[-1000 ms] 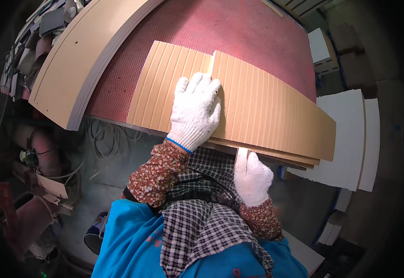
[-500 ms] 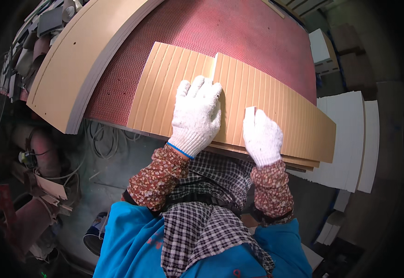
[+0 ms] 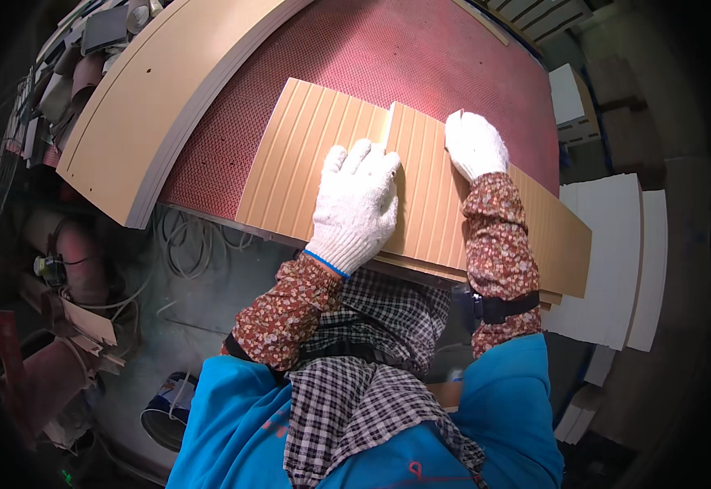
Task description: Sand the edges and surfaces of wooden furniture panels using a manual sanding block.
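A tan panel with parallel grooves (image 3: 430, 191) lies across the near side of the red mesh-textured table top, with a second grooved tan panel (image 3: 290, 151) to its left. A pale upright edge shows where they meet. My left hand (image 3: 357, 200), in a white knit glove, rests palm down by that step, fingers stretched out. Over the far edge of the right-hand panel is my gloved right hand (image 3: 476, 147), its fingers curled closed. Whatever it pinches, if anything, is hidden by the glove. More tan board edges show under the panel's near side.
A thick curved tan board (image 3: 156, 106) lies along the table's left side. White panels (image 3: 604, 253) stand at the right beyond the red table top (image 3: 420, 49). Stacked offcuts (image 3: 86, 73) fill the far left. Cables, pipes and a bucket (image 3: 168, 407) are on the floor at left.
My right hand has moved away from me, from the panel's near part to its far edge. A small pale piece at its fingertips no longer shows. My left hand stays on the panel.
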